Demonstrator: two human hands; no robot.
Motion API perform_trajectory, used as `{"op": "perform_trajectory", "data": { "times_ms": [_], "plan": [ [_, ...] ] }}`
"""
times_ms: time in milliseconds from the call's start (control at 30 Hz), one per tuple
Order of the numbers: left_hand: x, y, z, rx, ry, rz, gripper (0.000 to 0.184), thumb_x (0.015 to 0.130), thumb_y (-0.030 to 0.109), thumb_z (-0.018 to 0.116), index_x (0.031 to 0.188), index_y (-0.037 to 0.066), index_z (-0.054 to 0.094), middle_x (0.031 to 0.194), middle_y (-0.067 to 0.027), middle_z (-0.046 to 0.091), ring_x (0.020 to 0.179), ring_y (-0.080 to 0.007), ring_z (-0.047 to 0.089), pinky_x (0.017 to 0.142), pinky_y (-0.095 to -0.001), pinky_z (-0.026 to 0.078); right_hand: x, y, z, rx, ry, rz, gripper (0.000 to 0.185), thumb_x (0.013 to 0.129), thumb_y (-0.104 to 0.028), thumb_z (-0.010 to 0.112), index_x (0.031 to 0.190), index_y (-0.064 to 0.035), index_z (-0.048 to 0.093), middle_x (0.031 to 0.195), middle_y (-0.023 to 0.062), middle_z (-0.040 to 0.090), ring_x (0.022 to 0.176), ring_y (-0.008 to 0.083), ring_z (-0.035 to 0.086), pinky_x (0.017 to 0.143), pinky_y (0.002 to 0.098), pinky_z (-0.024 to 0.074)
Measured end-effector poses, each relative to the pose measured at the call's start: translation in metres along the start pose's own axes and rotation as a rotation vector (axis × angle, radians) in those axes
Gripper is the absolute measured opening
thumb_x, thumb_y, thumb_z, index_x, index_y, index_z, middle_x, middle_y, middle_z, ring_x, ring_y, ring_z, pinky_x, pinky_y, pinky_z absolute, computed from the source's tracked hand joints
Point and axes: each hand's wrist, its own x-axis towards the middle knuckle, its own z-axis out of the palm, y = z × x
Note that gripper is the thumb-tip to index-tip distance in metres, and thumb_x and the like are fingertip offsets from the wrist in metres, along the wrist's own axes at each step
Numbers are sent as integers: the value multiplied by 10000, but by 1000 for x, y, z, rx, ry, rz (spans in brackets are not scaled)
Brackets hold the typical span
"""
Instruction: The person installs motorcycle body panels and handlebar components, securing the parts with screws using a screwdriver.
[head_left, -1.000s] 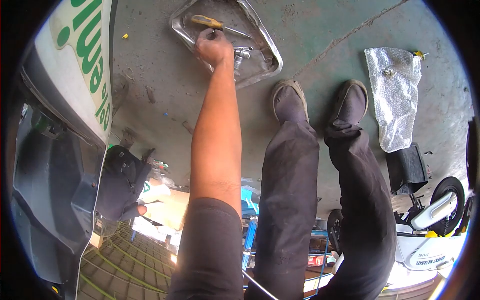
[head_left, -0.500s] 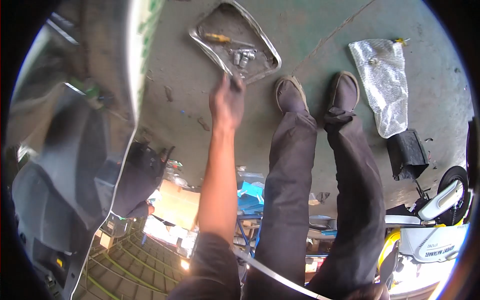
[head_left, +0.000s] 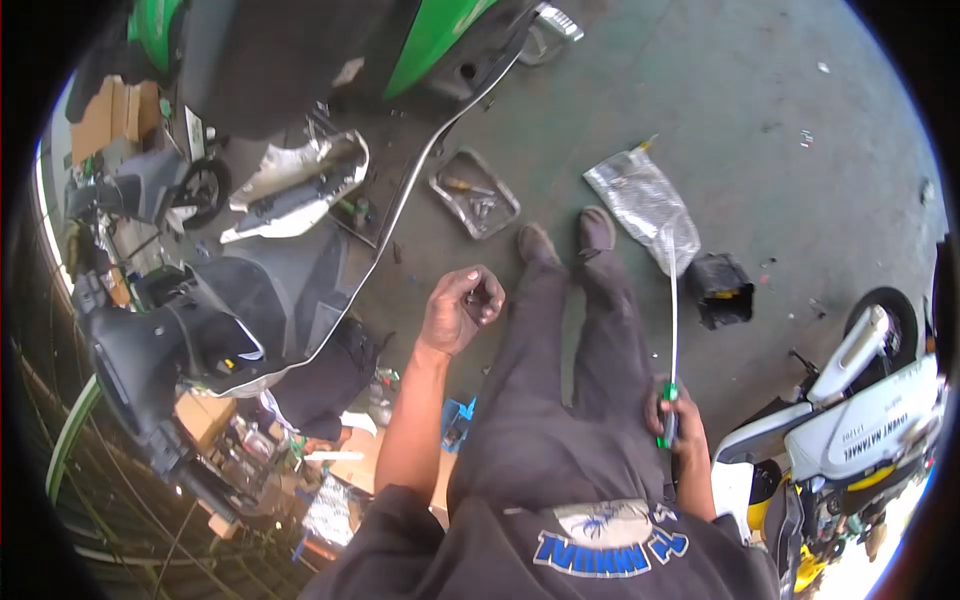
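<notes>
My left hand (head_left: 460, 312) is raised in front of my left thigh with fingers curled in toward the thumb. Whatever the fingers pinch is too small to make out. Beside my right thigh, my right hand (head_left: 682, 420) is closed around the green and dark handle of a long screwdriver (head_left: 673, 330), its shaft directed forward. On the floor ahead of my left foot lies a metal tray (head_left: 437, 184). Inside it are a yellow-handled screwdriver (head_left: 465, 186) and several small metal pieces (head_left: 481, 208) that look like sockets.
A scooter (head_left: 270, 285) with a long pale edge stands to my left, a green-panelled one (head_left: 400, 55) ahead. Silver bubble wrap (head_left: 640, 195) and a black box (head_left: 720, 275) lie front right. A white motorbike (head_left: 850, 430) stands at right. Another person (head_left: 335, 375) is beyond the scooter.
My left hand has come back from the tray's near edge toward my body, fingers now curled. The view has shifted, bringing my right hand and the long screwdriver into sight.
</notes>
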Motion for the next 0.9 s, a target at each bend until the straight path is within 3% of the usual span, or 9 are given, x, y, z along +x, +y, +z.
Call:
{"op": "perform_trajectory", "data": {
  "times_ms": [33,67,100,200,500,633,667,800,900],
  "plan": [
    [-7,-2,20,193,151,-9,273,919,272,510,787,35,548,651,-70,496,582,-147,421,514,-272,340,-11,-7,0,-113,295,-111,397,759,-37,607,1134,-10,482,636,122,552,472,204,531,416,308,437],
    [-11,-1,31,82,-12,-5,244,916,243,521,844,15,573,697,-72,520,579,-139,422,524,-266,348,-22,-14,-1,-221,592,-226,353,781,-26,570,1124,-19,486,640,107,551,468,192,528,413,300,439],
    [-16,2,53,87,-57,10,244,916,243,521,844,15,573,697,-72,520,579,-139,422,524,-266,348,-35,-17,-12,-227,585,-274,353,781,-26,570,1124,-19,486,640,107,551,468,192,528,413,300,439],
    [-17,14,105,99,-139,-65,211,909,199,517,892,3,591,760,-97,579,582,-128,440,534,-259,368,-75,-42,-39,-430,972,-341,297,802,-5,508,1098,-29,505,650,93,564,463,182,536,396,300,442],
    [92,59,247,221,-290,-128,150,990,103,470,1108,24,518,904,-157,645,601,-112,463,525,-259,406,-89,-226,74,-650,838,-712,465,737,54,554,1199,0,533,737,96,612,536,165,594,473,283,496],
    [175,109,334,172,-287,-33,169,999,136,484,1050,10,586,884,-135,650,583,-91,447,530,-253,399,-94,-346,216,-966,449,-689,474,786,82,526,1253,5,526,729,77,595,593,159,614,516,280,523],
    [197,123,359,162,-238,11,198,981,157,524,1042,0,627,846,-95,650,572,-82,457,523,-248,403,-91,-377,233,-1087,414,-678,490,803,44,603,1283,-2,520,708,50,585,588,143,604,505,273,501],
    [259,180,441,476,-263,272,275,938,120,492,1149,16,635,821,-66,649,550,-55,453,482,-219,393,-93,-487,294,-1408,461,-583,422,793,-32,696,1205,-30,602,672,4,519,541,90,513,501,268,446],
    [278,214,504,427,-242,130,202,941,94,494,1054,-5,629,824,-82,658,565,-63,462,503,-225,403,-106,-551,317,-1405,486,-578,434,780,-35,709,1197,-6,591,714,6,519,556,85,504,497,261,440]
  ]
}}
